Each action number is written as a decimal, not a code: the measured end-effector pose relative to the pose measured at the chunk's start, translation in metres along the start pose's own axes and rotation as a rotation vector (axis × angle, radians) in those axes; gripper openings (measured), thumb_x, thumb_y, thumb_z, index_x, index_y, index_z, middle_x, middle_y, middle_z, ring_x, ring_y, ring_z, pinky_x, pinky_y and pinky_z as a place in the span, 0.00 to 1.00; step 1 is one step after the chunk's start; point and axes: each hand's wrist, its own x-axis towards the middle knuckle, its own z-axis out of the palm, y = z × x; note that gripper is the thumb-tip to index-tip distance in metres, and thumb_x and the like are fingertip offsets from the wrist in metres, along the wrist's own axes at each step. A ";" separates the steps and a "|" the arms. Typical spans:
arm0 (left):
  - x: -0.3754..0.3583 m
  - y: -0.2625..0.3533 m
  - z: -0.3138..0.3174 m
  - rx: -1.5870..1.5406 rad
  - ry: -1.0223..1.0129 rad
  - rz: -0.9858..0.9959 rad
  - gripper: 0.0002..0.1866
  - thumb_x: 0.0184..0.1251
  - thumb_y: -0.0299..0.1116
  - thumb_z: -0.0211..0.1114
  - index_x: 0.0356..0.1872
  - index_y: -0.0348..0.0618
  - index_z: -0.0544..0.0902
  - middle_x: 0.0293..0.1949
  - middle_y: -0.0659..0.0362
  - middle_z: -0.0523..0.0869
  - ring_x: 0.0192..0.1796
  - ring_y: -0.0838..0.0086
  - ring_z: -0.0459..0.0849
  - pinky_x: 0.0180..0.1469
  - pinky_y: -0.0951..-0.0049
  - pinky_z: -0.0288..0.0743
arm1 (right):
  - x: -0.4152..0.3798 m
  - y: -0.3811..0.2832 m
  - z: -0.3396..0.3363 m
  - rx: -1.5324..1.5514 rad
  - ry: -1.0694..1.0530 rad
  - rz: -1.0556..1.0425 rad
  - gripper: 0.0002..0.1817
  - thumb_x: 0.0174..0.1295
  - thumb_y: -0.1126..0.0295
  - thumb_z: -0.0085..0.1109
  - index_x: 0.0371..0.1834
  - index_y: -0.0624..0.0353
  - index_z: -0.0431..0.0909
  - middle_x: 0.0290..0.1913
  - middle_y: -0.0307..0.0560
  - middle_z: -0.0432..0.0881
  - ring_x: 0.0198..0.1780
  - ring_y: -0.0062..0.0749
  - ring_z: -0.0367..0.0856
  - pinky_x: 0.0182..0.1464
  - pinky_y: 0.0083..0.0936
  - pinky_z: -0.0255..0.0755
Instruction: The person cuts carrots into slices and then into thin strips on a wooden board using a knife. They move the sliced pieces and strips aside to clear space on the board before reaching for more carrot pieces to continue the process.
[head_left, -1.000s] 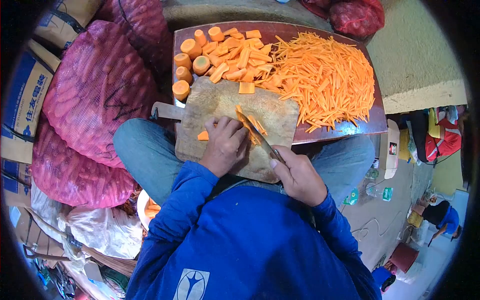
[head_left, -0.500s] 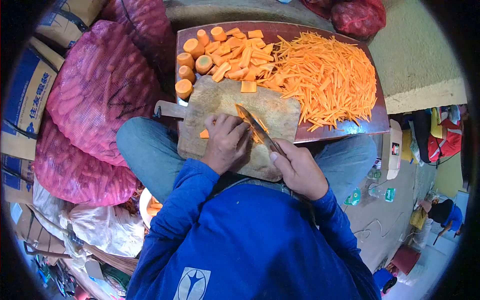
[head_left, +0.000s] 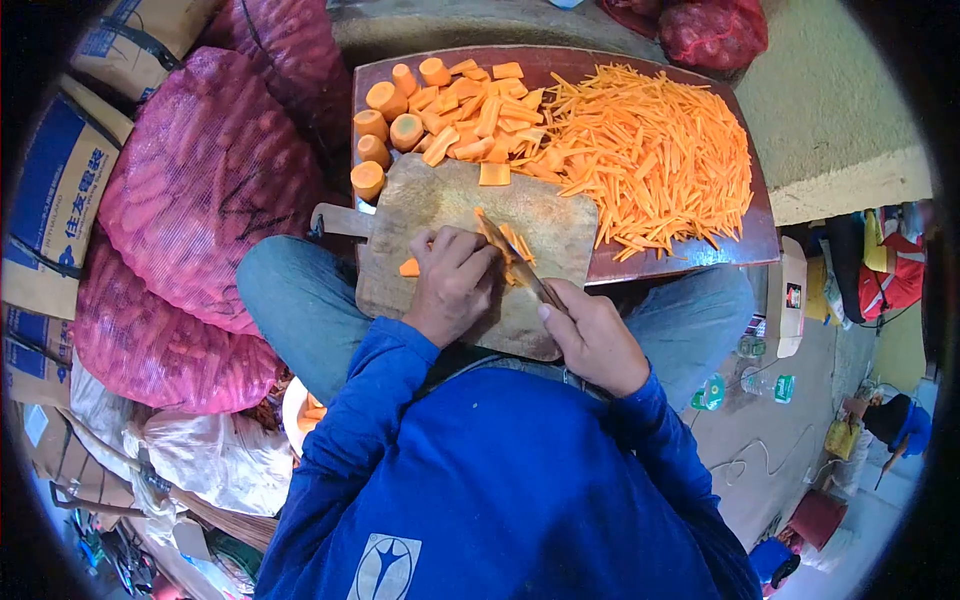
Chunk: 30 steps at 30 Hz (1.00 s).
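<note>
A worn wooden cutting board (head_left: 400, 215) lies across my lap, its handle pointing left. My right hand (head_left: 605, 340) is closed round the handle of a knife (head_left: 512, 255), whose blade slants up and left over the board. Beside the blade, my left hand (head_left: 457, 283) has curled fingers pressing on a carrot piece, mostly hidden under them. Thin carrot strips (head_left: 518, 243) lie on the blade's far side. A small carrot scrap (head_left: 409, 268) sits left of my left hand, and a flat carrot slice (head_left: 494, 174) rests at the board's upper edge.
Beyond the board, a dark red table (head_left: 640, 268) bears a large heap of carrot strips (head_left: 660, 160), carrot slices (head_left: 488, 115) and carrot chunks (head_left: 387, 98). Pink mesh sacks (head_left: 200, 190) and boxes (head_left: 60, 190) crowd the left. Bottles (head_left: 765, 384) and another person (head_left: 905, 425) are at right.
The knife blade has tilted and shifted slightly at the carrot piece, with my right hand moving a little. My left hand stays nearly in place.
</note>
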 end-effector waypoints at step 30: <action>0.012 -0.025 -0.022 -0.192 0.192 -0.310 0.10 0.64 0.25 0.79 0.46 0.41 0.94 0.44 0.57 0.93 0.50 0.60 0.87 0.57 0.61 0.72 | -0.023 0.001 0.005 0.086 -0.097 -0.156 0.12 0.81 0.64 0.59 0.52 0.63 0.78 0.35 0.67 0.84 0.37 0.66 0.86 0.41 0.50 0.77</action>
